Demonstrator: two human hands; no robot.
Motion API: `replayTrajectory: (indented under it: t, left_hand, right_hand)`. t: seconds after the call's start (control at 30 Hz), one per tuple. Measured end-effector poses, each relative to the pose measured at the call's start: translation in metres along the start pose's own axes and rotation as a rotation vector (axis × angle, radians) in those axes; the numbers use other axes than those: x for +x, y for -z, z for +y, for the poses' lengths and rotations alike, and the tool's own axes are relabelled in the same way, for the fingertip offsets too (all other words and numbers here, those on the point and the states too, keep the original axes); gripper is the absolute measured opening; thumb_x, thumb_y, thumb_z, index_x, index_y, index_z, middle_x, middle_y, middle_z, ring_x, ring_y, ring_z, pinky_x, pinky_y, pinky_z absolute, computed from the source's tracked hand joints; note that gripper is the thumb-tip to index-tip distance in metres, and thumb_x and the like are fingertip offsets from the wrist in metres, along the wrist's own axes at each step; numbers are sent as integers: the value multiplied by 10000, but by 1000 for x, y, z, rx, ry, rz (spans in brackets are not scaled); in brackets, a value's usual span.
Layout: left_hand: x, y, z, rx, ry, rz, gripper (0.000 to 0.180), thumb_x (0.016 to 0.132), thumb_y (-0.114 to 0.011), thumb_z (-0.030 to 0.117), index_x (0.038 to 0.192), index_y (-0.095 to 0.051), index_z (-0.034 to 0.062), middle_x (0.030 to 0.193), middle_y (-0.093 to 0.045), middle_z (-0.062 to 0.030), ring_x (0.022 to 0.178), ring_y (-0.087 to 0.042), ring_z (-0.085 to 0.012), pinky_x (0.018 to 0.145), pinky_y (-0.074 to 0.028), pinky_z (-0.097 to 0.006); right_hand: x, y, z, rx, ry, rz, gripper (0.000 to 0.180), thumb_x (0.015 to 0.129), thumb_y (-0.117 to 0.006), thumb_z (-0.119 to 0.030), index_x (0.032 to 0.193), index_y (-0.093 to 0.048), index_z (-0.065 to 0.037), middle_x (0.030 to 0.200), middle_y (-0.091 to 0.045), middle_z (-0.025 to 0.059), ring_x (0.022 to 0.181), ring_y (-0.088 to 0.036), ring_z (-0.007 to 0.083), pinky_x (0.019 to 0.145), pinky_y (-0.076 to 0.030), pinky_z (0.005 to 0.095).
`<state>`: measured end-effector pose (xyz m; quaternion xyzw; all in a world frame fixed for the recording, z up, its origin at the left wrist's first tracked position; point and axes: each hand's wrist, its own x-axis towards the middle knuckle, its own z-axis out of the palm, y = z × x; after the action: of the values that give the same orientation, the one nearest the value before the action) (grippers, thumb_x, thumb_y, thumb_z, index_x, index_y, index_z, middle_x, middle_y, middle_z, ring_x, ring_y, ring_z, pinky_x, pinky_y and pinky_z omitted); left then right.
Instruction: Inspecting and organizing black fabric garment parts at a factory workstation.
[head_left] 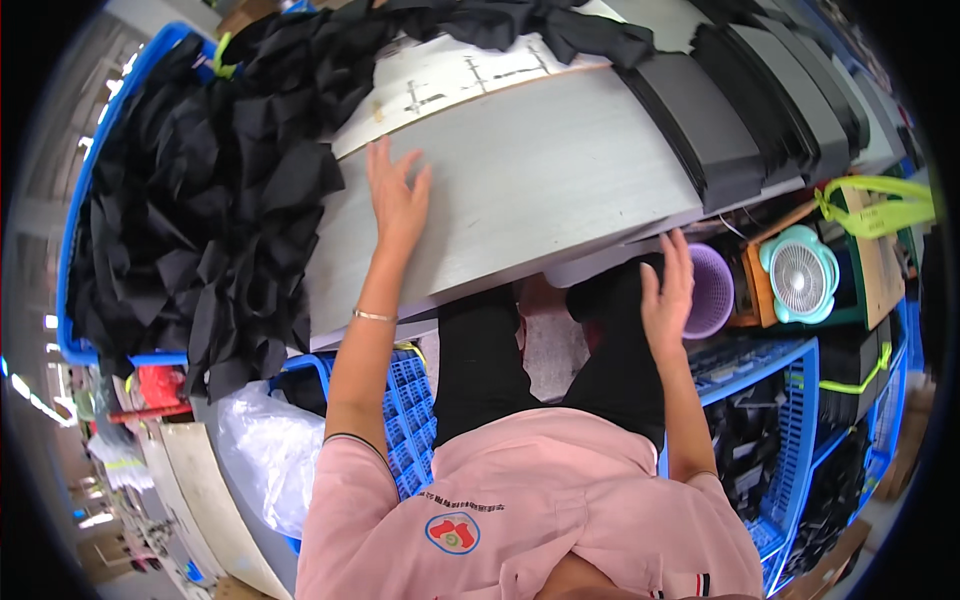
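My left hand (399, 196) is over the left part of the grey tabletop (530, 170), its fingers spread and nothing in them. Close to its fingertips lie the edge of a white board (440, 90) with dark marks and a large heap of black fabric pieces (200, 200). My right hand (668, 298) hangs off the table's front edge, above my right thigh, fingers stretched out and holding nothing. Just beside it stands a purple basket (709, 292). Stacks of flat black pieces (700, 130) line the right end of the table.
The fabric heap fills a blue crate (68, 290) at the left. To the right are a teal fan (800, 275), a yellow-green strap (880, 208) and a blue crate (800, 430) with dark items. A clear plastic bag (270, 450) sits at lower left by another blue crate (408, 400).
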<state>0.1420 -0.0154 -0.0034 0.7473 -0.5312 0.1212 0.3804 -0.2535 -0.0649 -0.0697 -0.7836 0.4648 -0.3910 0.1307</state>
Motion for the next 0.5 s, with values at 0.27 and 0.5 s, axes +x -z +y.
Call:
replayTrajectory:
  t: [0.27, 0.5]
  left_hand:
    - [3, 46, -66, 322, 242, 584, 623, 756, -808, 59, 1335, -580, 82, 1469, -469, -185, 1387, -361, -405, 1150, -300, -458]
    - [-3, 67, -68, 42, 291, 376, 186, 901, -702, 118, 1060, -718, 22, 1000, -702, -103, 1050, -602, -285, 913, -473, -366]
  right_hand:
    - [28, -46, -44, -165, 152, -45, 543, 949, -650, -232, 1456, -508, -101, 1551, -439, 71, 1469, -309, 338, 1176, -254, 486]
    - [35, -33, -46, -203, 165, -126, 604, 880, -702, -121, 1452, -508, -121, 1525, -472, 62, 1433, -385, 297, 1181, -231, 507]
